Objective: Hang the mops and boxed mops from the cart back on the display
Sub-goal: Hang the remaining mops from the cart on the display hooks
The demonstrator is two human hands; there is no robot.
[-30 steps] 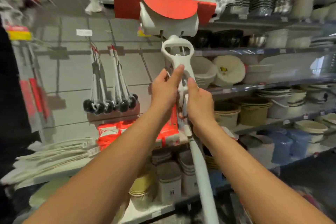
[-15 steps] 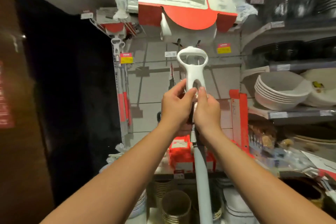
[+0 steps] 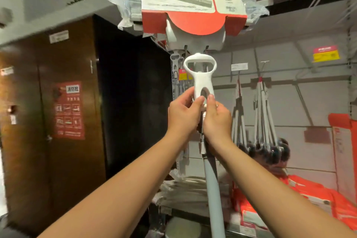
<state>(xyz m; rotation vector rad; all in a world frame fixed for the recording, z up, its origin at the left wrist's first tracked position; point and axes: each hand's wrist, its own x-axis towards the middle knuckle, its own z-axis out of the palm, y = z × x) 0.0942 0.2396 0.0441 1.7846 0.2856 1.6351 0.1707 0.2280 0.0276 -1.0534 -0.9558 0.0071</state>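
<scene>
Wooden cabinet (image 3: 29,141): is filling the left side, dark brown, with its doors closed.
Display wall (image 3: 301,114): is running across the right as a pale grey panel with rails and hooks.
Mop (image 3: 202,83): is being held upright in the centre, head up, in front of the display wall's left edge and not hanging on any hook.
Mop head (image 3: 193,38): is sitting at the very top, close under the ceiling, partly wrapped in clear plastic.
Cardboard sleeve (image 3: 193,6): is covering the mop head, red and white, with a printed picture of the mop.
Grey pole (image 3: 212,189): is running down from the hands to the bottom edge.
Orange boxes (image 3: 313,195): are lying on the shelf at the lower right.
Hanging mops (image 3: 264,121): are dangling in a bunch on the display wall, black ends down, right of the hands.
Pale stack (image 3: 185,189): is lying behind the pole; possibly flat packed goods, too blurred to name.
Red notice (image 3: 69,110): is sticking to the cabinet door.
White pull handle (image 3: 201,81): is standing just below the mop head, its loop uppermost.
Left hand (image 3: 183,114): is pinching the base of the white pull handle with thumb and fingers.
Right hand (image 3: 218,120): is curling round the mop just beside the left hand, thumb pressing the handle's base.
Yellow label (image 3: 326,55): is hanging high on the display wall.
</scene>
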